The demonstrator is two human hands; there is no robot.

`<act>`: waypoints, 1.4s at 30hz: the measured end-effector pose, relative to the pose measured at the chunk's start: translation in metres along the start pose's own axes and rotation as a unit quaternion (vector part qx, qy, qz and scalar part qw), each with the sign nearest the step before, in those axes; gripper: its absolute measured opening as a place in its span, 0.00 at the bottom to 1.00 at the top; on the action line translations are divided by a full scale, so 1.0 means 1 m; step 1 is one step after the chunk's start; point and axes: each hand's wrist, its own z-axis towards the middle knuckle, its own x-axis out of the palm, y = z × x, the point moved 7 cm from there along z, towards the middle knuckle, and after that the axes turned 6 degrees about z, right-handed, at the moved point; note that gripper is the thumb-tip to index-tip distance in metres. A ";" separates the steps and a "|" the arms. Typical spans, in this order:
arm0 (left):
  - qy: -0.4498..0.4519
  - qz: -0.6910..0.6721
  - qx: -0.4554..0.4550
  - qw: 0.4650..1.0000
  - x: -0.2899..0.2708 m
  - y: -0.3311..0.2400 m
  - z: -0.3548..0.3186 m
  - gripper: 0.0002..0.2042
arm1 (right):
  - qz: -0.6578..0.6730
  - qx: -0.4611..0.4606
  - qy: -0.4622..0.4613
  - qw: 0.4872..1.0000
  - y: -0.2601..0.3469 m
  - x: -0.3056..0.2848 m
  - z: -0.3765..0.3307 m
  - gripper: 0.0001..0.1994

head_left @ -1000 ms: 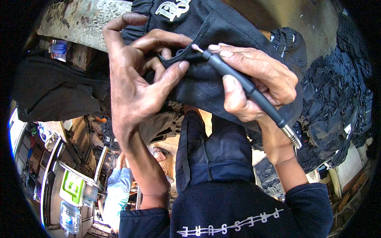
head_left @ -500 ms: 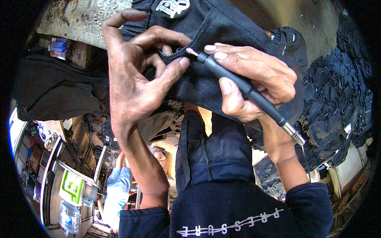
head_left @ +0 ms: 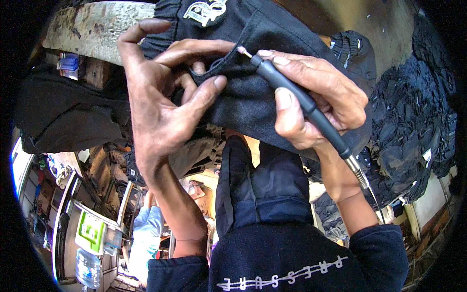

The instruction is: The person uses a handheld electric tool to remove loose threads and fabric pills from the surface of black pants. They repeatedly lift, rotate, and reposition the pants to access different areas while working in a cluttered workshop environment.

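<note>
A pair of black garment bottoms with a gathered elastic waist lies across my lap, a white emblem near its top. At the pocket edge, my left hand has its curled middle fingers in the opening and its index finger along the seam; the thumb stands a little apart from the cloth. My right hand grips a black pen-shaped rotary handpiece like a pencil. Its small pinkish tip is at the pocket seam by my left index fingertip; whether it touches, I cannot tell.
A large heap of dark garments rises at the right. More black cloth hangs at the left, below a worn wooden board. A thin cable trails from the handpiece. Another person is at the lower left, near a water bottle.
The handpiece tip has moved up along the pocket seam and slightly right. My left hand has shifted a little left, and its thumb has drawn back from the edge.
</note>
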 end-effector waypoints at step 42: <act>-0.035 0.133 0.013 0.990 0.006 -0.012 -0.001 0.39 | 0.014 0.082 -0.080 0.993 -0.017 -0.010 0.003 0.17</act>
